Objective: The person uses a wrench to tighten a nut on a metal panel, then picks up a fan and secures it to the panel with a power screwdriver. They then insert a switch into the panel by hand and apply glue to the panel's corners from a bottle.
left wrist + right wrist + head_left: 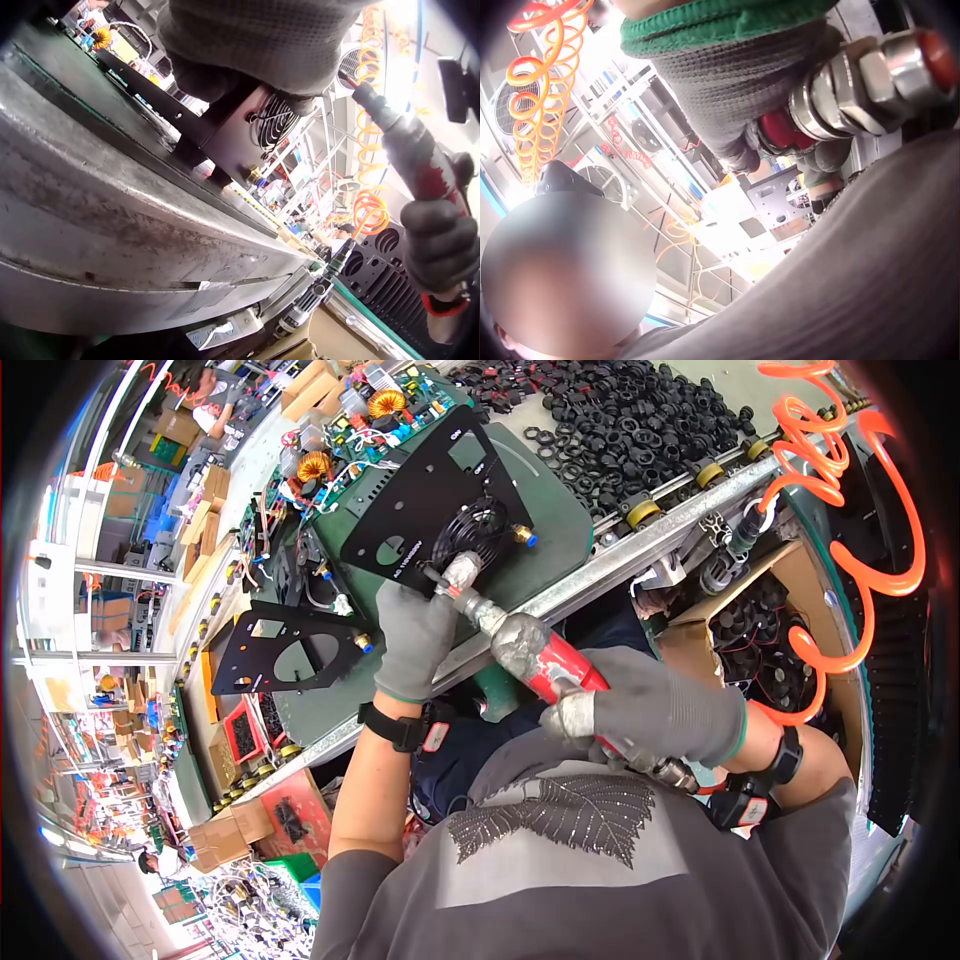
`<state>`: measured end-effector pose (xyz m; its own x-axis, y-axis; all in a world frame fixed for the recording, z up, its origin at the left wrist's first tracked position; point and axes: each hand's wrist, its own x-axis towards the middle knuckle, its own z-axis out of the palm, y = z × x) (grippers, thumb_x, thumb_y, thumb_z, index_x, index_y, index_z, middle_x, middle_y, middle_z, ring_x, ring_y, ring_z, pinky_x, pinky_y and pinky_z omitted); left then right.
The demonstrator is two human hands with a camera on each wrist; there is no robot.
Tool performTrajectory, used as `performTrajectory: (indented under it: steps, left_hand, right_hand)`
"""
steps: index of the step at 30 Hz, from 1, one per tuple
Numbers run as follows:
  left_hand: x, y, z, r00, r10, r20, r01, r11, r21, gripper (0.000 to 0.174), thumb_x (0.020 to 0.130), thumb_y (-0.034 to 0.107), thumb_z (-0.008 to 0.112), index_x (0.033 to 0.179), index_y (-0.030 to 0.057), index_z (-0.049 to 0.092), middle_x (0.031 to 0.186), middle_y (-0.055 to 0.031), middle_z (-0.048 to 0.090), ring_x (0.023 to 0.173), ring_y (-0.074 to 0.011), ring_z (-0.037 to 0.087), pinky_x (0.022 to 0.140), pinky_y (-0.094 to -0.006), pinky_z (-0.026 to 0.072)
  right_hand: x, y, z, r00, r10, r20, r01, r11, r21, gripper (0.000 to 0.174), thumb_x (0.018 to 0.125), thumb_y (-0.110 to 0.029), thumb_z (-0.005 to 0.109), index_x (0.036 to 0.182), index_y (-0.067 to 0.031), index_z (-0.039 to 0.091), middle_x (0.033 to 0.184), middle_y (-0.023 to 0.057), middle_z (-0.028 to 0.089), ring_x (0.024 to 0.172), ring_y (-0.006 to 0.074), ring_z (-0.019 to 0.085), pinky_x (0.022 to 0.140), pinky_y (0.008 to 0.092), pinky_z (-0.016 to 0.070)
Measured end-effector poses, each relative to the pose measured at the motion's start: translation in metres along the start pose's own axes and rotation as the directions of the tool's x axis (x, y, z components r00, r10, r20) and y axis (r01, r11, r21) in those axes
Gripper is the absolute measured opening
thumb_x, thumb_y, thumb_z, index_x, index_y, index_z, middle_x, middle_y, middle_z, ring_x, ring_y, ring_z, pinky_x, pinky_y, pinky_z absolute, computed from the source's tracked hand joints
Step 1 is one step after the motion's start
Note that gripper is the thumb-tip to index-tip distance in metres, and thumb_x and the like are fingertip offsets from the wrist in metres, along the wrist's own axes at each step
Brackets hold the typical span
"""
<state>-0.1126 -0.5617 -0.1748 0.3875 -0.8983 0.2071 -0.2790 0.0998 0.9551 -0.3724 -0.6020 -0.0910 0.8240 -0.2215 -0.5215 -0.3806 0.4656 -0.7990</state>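
Observation:
A black metal panel (425, 495), printed with white lettering, stands tilted on the green work mat (540, 505). It carries a round wire fan guard (478, 528) and a brass fitting with a blue end (524, 536). My gloved left hand (415, 635) holds the panel at its near edge; in the left wrist view the fingers hide part of that edge. My gloved right hand (655, 705) grips a red and silver air screwdriver (530, 645) around its body. The tool's front end points at the fan guard and overlaps the panel's near corner in the head view.
A second black panel (290, 648) stands to the left. Behind are circuit boards with copper coils (387, 403) and a heap of black rings (640, 435). An orange coiled hose (880, 575) hangs at right, above a cardboard box (695, 650) of black parts. Another tool (732, 555) hangs nearby.

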Motion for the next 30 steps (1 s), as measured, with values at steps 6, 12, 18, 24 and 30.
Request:
performTrajectory:
  steps: [6, 12, 18, 24, 30]
  left_hand:
    - [-0.006, 0.011, 0.008, 0.998, -0.012, -0.062, 0.014, 0.999, 0.034, 0.036, 0.082, 0.022, 0.081, 0.104, -0.0022, 0.067, 0.094, -0.0049, 0.071, 0.083, -0.0107, 0.063, 0.075, -0.0292, 0.0516]
    - [-0.102, 0.031, -0.089, 0.981, -0.140, -0.135, 0.193, 0.779, 0.596, 0.032, 0.081, 0.018, 0.081, 0.105, 0.0009, 0.067, 0.088, -0.0061, 0.069, 0.082, -0.0097, 0.064, 0.073, -0.0285, 0.0530]
    - [-0.138, -0.021, -0.217, 0.761, -0.001, -0.649, 0.531, 0.575, 0.622, 0.033, 0.085, 0.023, 0.075, 0.112, 0.0042, 0.068, 0.093, -0.0105, 0.072, 0.080, -0.0205, 0.067, 0.075, -0.0328, 0.0534]
    - [-0.114, -0.100, -0.247, 0.731, -0.132, -0.669, 0.486, 0.789, 0.375, 0.035, 0.090, 0.020, 0.066, 0.119, -0.0003, 0.067, 0.116, -0.0139, 0.069, 0.104, -0.0267, 0.063, 0.095, -0.0360, 0.0461]
    - [-0.119, -0.090, -0.253, 0.769, -0.058, -0.637, 0.489, 0.695, 0.527, 0.049, 0.100, 0.031, 0.056, 0.130, -0.0067, 0.056, 0.126, -0.0179, 0.065, 0.111, -0.0259, 0.061, 0.099, -0.0335, 0.0437]
  right_hand:
    - [-0.009, 0.007, -0.002, 0.997, -0.051, 0.055, 0.051, 0.999, 0.009, 0.034, 0.087, -0.034, 0.069, 0.098, -0.0038, 0.058, 0.069, -0.0027, 0.054, 0.059, 0.0060, 0.051, 0.052, 0.0249, 0.0405]
    - [-0.005, 0.025, -0.014, 1.000, 0.000, -0.001, 0.000, 0.979, -0.204, 0.029, 0.082, -0.020, 0.075, 0.095, -0.0054, 0.055, 0.073, -0.0034, 0.050, 0.062, 0.0048, 0.047, 0.053, 0.0240, 0.0392]
    - [0.035, 0.009, 0.010, 0.976, 0.078, 0.205, -0.065, 0.995, -0.069, 0.037, 0.083, -0.033, 0.076, 0.096, -0.0054, 0.056, 0.072, -0.0035, 0.052, 0.062, 0.0043, 0.046, 0.054, 0.0230, 0.0376]
    - [0.086, 0.055, 0.018, 0.944, -0.139, 0.300, 0.155, 0.987, -0.031, 0.035, 0.081, -0.031, 0.076, 0.099, -0.0074, 0.057, 0.073, -0.0019, 0.054, 0.062, 0.0063, 0.049, 0.054, 0.0265, 0.0425]
    - [0.077, 0.031, 0.034, 0.958, 0.057, 0.281, 0.000, 0.980, -0.199, 0.048, 0.083, -0.025, 0.071, 0.123, -0.0040, 0.055, 0.070, -0.0023, 0.053, 0.054, 0.0058, 0.048, 0.047, 0.0239, 0.0385]
